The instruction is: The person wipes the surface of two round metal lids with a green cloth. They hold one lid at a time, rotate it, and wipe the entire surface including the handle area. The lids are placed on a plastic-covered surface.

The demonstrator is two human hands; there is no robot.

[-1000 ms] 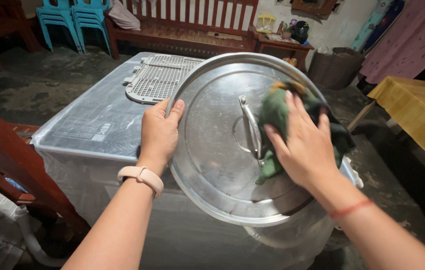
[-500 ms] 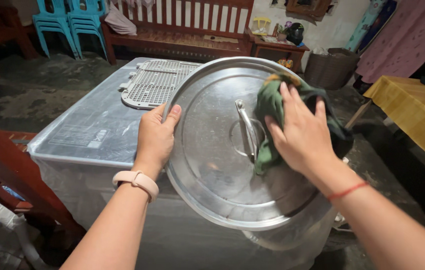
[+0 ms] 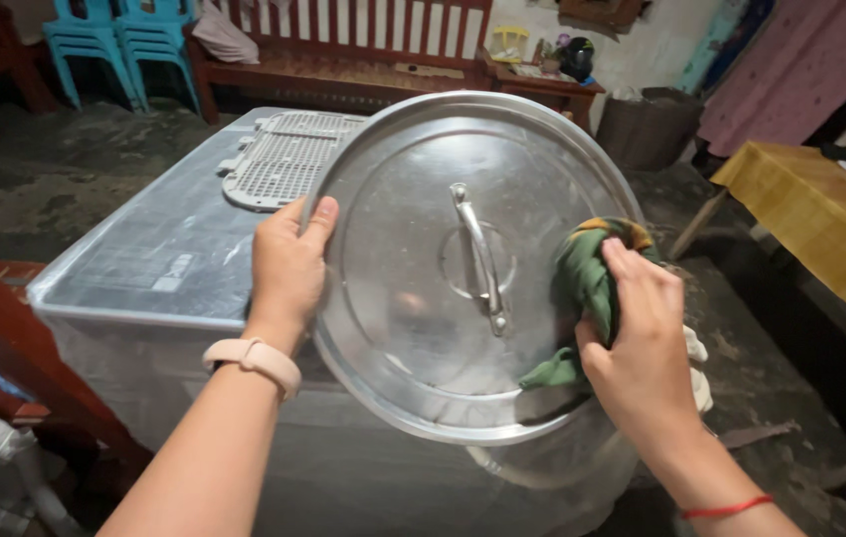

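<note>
So the left hand is clamped on the rim of a big round steel pot lid at about 9 o'clock, thumb lying over the top edge and the other fingers hidden behind the metal. It's holding the lid tilted up toward the camera, above a plastic-wrapped chest-type appliance that serves as the counter. A white plastic grille lies flat on the far part of that top.

Right hand has its fingers closed around a bunched green cloth with a bit of yellow in it, pressed against the lid face at roughly 4 o'clock, just right of the riveted bar handle.

To wipe this well, I'd say keep the left grip firm so the lid doesn't swing, flatten the cloth for more contact, follow the rim round, then work in close along both sides of the handle where grime tends to sit
</note>
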